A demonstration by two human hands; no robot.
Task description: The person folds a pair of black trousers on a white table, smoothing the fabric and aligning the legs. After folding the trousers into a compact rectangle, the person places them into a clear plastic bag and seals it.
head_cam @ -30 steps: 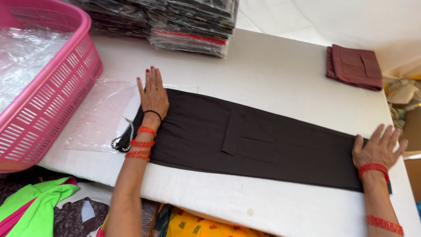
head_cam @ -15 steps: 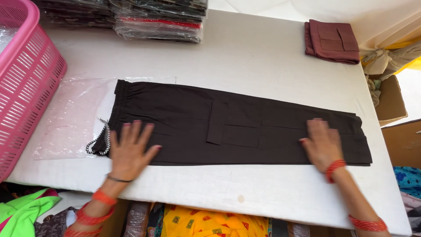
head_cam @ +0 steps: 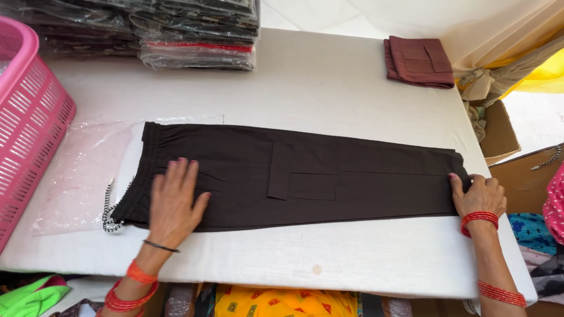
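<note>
dark trousers [head_cam: 305, 176] flat under left hand [head_cam: 174, 202], right hand [head_cam: 479, 196].

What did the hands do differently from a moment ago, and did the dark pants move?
The right hand slid outward from the leg panel to the hem end of the dark brown trousers and now curls over that edge. The left hand moved up from the near edge and lies flat near the waistband. The trousers stayed spread flat on the white table, over the clear plastic bag.
</note>
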